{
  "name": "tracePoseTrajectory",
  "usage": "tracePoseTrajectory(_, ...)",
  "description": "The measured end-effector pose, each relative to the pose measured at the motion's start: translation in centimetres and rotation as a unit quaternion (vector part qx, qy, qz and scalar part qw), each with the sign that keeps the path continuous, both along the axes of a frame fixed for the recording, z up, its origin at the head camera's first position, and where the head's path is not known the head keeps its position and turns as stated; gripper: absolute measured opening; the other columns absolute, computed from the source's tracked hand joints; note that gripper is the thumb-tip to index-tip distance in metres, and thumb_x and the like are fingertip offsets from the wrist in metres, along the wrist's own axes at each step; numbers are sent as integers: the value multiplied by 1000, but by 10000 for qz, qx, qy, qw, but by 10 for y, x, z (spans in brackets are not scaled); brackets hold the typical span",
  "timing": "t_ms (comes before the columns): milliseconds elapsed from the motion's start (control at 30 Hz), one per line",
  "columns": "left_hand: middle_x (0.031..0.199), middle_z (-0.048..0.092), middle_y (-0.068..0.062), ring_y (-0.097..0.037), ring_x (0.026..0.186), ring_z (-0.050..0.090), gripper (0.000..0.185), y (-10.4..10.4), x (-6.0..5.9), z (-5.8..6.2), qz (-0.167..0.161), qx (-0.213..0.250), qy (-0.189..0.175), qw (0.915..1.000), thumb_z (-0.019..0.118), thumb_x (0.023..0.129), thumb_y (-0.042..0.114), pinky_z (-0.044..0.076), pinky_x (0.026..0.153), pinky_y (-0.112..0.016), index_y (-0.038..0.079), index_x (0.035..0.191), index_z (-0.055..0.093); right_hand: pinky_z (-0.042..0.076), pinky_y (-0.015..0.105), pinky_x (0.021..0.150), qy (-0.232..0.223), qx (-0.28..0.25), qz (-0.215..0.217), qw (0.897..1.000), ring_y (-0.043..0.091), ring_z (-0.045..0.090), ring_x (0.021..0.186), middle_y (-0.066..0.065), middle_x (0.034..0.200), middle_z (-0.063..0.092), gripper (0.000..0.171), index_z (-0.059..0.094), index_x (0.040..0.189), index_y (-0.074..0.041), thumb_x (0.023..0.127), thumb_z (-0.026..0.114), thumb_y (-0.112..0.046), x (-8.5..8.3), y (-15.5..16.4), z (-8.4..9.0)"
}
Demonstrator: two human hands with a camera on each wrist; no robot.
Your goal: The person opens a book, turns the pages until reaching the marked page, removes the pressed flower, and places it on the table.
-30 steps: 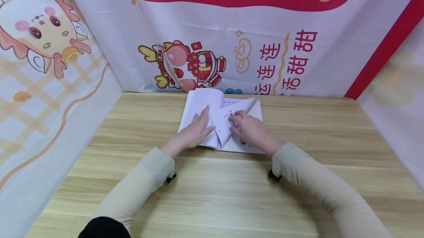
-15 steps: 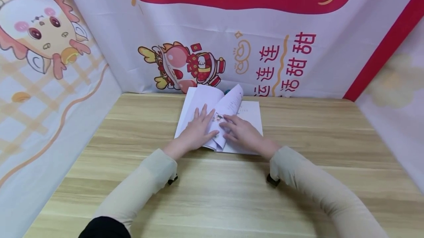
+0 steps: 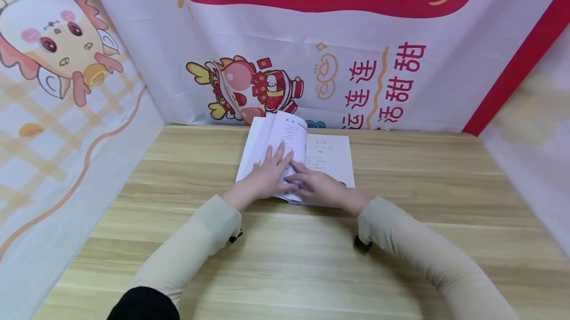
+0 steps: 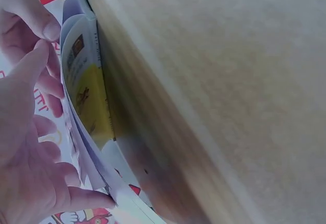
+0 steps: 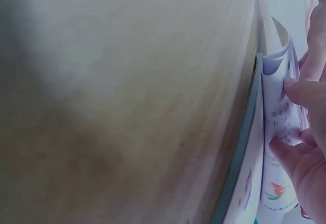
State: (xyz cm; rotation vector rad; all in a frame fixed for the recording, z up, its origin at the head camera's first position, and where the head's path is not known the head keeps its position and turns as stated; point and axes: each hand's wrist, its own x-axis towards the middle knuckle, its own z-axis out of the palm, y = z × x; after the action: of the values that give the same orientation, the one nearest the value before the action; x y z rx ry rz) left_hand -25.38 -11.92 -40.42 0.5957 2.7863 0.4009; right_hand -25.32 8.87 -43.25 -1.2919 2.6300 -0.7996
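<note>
An open book with white printed pages lies near the back of the table. My left hand rests on its left side, fingers spread over a curved page. My right hand touches the same page near the spine, its fingertips close to the left thumb. In the right wrist view, right fingertips press against the rounded page, which bears small print and a little orange picture. A yellow page shows between the bowed leaves in the left wrist view.
The wooden table spreads in front of the book. A white and red printed cloth hangs right behind the table's back edge, and a patterned cloth borders the left side.
The lifted page has swung from the right over to the left side, exposing the printed right page. My right hand has followed it leftward to the spine; my left hand has stayed on the left side.
</note>
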Motion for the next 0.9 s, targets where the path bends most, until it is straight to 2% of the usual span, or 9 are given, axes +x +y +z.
tracePoseTrajectory(167,170,-7,-12,-46,152,-8,98,-1,1,-3,-95,-192,-172,9996,63,96,59,16,109,-79,15,166,10,38,39,114,-294,-298,-70,9991,29,37,146,17,160,33,32,71,130,-8,100,70,-18,2,4,1)
tracePoseTrajectory(333,171,-6,-12,-46,153,-7,95,-2,-1,-5,-138,-261,-310,9991,60,97,62,13,111,-78,20,167,9,34,39,117,-600,-75,-122,9981,23,35,148,8,163,30,33,71,132,-12,100,70,-20,2,10,8)
tracePoseTrajectory(500,170,-7,-9,-44,153,-8,91,-3,-2,-2,-138,-344,-396,9985,59,98,60,12,113,-75,27,167,9,30,40,119,-422,221,94,9988,21,34,149,5,163,33,38,65,139,-12,102,67,-21,1,14,13)
tracePoseTrajectory(633,171,-8,-10,-46,153,-8,86,-7,-1,0,-176,-453,-426,9979,58,99,59,10,114,-75,33,166,11,28,44,120,-256,460,208,9984,26,31,150,7,160,39,44,59,145,-12,104,64,-24,0,17,17)
tracePoseTrajectory(900,171,-7,-12,-47,153,-10,80,-12,-1,0,-200,-486,-372,9979,57,100,58,8,114,-76,35,165,17,30,52,118,-132,891,20,9959,30,28,151,4,163,38,56,48,155,-20,103,65,-31,-3,28,20)
